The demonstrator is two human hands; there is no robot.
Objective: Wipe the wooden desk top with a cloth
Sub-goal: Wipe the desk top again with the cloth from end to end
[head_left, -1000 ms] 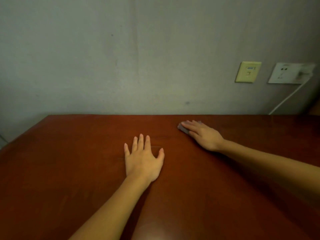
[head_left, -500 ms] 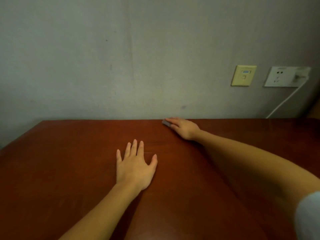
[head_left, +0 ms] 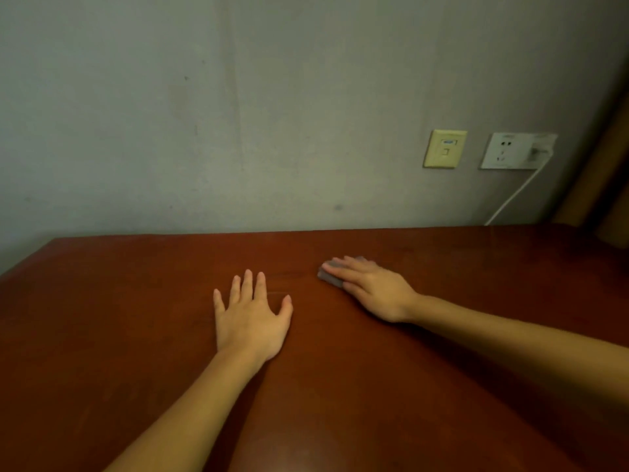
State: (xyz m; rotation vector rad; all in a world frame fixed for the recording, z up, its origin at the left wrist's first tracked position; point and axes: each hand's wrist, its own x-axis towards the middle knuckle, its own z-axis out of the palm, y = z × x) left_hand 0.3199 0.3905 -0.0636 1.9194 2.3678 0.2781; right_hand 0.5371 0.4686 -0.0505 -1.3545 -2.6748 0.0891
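The reddish-brown wooden desk top (head_left: 119, 335) fills the lower half of the view. My right hand (head_left: 371, 287) lies flat, fingers pointing left, pressing a small grey cloth (head_left: 328, 277) onto the wood a little in front of the desk's back edge. Only the cloth's left end shows past my fingertips; the rest is hidden under the hand. My left hand (head_left: 250, 318) rests palm down with fingers spread on the desk, left of the cloth and nearer to me, holding nothing.
A grey wall rises behind the desk. On it at the right are a yellowish wall plate (head_left: 444, 148) and a white power socket (head_left: 510, 150) with a plug, its white cable (head_left: 514, 195) running down behind the desk. The desk's left edge slants at far left.
My right hand slid the cloth to the back edge by the wall, then back toward me and slightly right. My left hand stayed flat in place.
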